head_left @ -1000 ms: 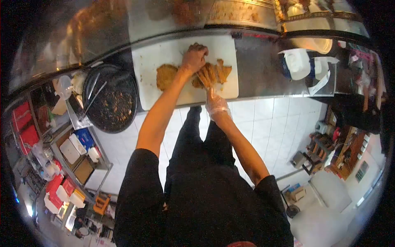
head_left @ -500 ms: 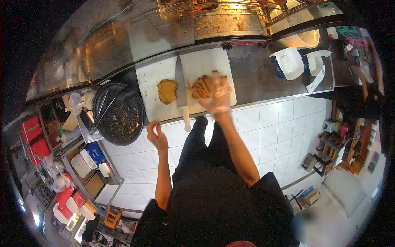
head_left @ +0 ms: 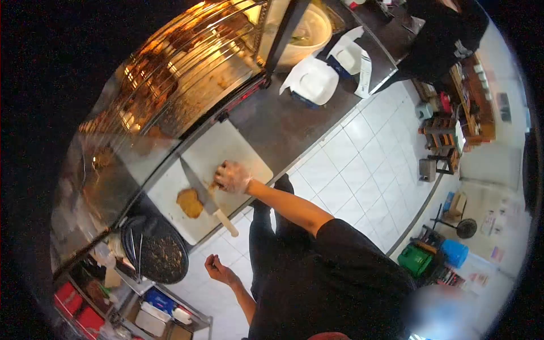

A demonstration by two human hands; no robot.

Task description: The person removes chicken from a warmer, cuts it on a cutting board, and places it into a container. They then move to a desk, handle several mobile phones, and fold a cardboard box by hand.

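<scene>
My right hand [head_left: 232, 177], in a clear plastic glove, is closed over the sliced fried cutlet [head_left: 213, 185] on the white cutting board [head_left: 249, 150]. Its fingers hide most of the slices. A large knife [head_left: 205, 198] with a pale handle lies across the board, its handle jutting past the near edge. Left of the blade rests a whole breaded cutlet [head_left: 190, 203]. My bare left hand [head_left: 222, 270] hangs in the air below the board, fingers curled in, with nothing visible in them.
A round black pan [head_left: 161, 258] of crumbs with tongs stands left of the board. Behind is a lit display case [head_left: 187, 68] with wire racks. Two open takeaway boxes [head_left: 311, 82] sit right along the counter. A person in dark clothing [head_left: 447, 37] stands at the far right.
My view has turned toward the right. My right hand has gone from spread above the slices to closed around them. My left hand stays off the board.
</scene>
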